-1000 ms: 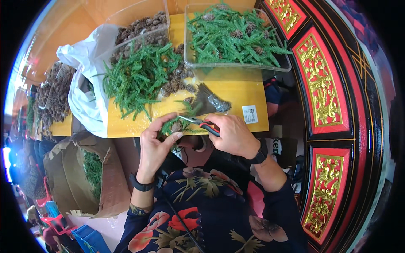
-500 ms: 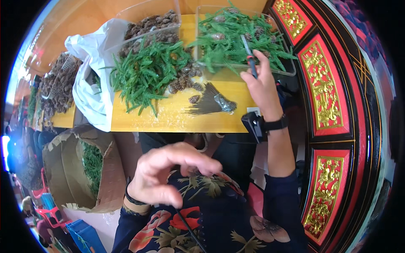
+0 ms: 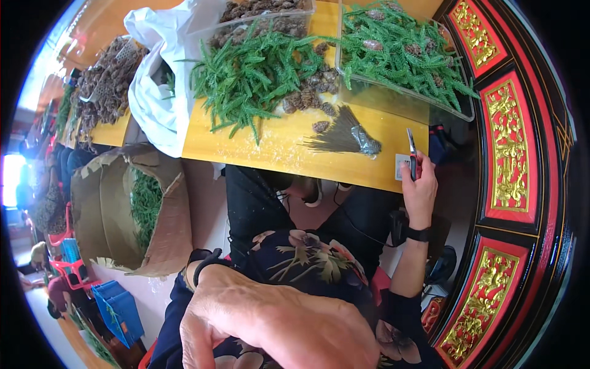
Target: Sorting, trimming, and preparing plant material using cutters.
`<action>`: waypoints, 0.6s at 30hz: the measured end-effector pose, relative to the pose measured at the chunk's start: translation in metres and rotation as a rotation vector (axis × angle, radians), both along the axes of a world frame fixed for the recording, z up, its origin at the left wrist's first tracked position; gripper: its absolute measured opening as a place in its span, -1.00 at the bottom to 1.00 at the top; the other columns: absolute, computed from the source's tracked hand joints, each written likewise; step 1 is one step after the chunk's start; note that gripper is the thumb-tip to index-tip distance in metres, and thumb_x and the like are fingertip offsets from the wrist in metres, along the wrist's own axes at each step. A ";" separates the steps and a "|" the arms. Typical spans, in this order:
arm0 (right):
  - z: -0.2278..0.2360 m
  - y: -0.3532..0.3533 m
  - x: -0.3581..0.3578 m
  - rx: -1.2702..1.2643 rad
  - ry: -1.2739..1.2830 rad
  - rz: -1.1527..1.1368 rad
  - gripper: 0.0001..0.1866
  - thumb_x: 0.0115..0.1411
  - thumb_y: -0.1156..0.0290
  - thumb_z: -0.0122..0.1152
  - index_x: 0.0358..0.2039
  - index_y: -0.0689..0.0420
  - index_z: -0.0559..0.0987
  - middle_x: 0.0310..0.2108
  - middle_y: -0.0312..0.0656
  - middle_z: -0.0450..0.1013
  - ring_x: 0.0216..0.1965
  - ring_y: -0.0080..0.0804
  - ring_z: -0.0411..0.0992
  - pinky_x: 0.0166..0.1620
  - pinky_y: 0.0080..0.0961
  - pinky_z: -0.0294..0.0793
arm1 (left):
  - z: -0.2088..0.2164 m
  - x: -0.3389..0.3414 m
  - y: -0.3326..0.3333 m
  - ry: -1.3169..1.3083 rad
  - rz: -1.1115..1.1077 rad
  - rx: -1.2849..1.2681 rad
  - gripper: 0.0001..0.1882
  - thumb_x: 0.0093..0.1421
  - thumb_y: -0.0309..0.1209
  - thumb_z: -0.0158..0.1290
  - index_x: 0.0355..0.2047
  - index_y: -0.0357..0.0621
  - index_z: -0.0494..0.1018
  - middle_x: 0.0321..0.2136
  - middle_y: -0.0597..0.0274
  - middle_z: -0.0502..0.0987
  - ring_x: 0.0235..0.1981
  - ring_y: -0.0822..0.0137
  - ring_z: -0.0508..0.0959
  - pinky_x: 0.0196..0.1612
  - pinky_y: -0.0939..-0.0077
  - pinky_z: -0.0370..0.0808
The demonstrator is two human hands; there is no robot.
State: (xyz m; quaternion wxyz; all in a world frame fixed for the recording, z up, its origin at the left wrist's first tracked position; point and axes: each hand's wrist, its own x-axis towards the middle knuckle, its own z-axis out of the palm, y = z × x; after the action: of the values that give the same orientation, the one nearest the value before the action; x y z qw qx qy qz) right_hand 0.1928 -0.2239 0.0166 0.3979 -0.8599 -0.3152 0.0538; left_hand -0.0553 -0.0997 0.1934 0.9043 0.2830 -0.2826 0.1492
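My right hand (image 3: 420,192), at the table's right front corner, is closed round scissors (image 3: 412,154) with slim silver blades and red-and-black handles; the blades point away from me. My left hand (image 3: 283,317) is large and near, back upward, in front of my flowered top. Its thumb stands apart at the left, but the fingertips are hidden, so I cannot tell what is in them. Closest to the scissors on the table lies a fanned bundle of thin brown wires (image 3: 347,134), wrapped at one end. Behind it are loose pine cones (image 3: 305,98) and a heap of green artificial sprigs (image 3: 249,80).
A clear plastic bin (image 3: 387,101) of sprigs and cones stands at the back right, another bin (image 3: 276,15) of cones behind the heap. A white bag (image 3: 163,92) lies left. Below is an open cardboard box (image 3: 104,209); a carved red-and-gold panel (image 3: 509,144) borders the right.
My right hand has drawn back from the bin to the table's front corner with the scissors. My left hand has come nearer and lower and turned its back up. The view has shifted.
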 end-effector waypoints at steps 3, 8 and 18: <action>-0.019 -0.001 0.003 -0.090 -0.140 -0.048 -0.57 0.14 0.32 0.23 0.01 0.17 0.46 -0.21 -0.09 0.40 -0.18 -0.20 0.43 -0.07 -0.35 0.40 | 0.010 0.008 -0.007 0.029 0.107 -0.047 -0.34 0.18 0.04 0.11 0.09 -0.24 0.37 -0.07 -0.39 0.46 -0.15 -0.12 0.53 -0.20 0.07 0.49; -0.031 0.004 0.006 -0.162 -0.257 -0.098 -0.54 0.12 0.23 0.27 0.00 0.17 0.46 -0.13 -0.02 0.40 -0.08 -0.03 0.40 -0.01 -0.22 0.39 | 0.000 0.028 0.000 -0.081 0.149 0.124 -0.34 0.19 0.10 0.06 -0.10 -0.37 0.47 -0.16 -0.37 0.51 -0.25 0.03 0.55 -0.19 0.19 0.50; -0.041 0.008 0.015 -0.341 -0.493 -0.081 -0.49 0.12 0.11 0.26 0.01 0.11 0.46 -0.11 -0.03 0.37 -0.04 0.01 0.34 -0.04 -0.14 0.39 | 0.013 0.032 0.002 0.368 0.180 0.504 -0.69 0.21 -0.19 0.13 -0.48 -0.21 0.52 -0.47 0.10 0.52 -0.45 0.15 0.48 -0.37 0.31 0.38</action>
State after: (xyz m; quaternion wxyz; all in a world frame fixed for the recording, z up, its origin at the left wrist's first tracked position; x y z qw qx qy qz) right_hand 0.2075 -0.2157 -0.0243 0.1609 -0.9133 -0.3544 -0.1202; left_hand -0.0229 -0.0974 0.2061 0.8248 0.5441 -0.1164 0.1003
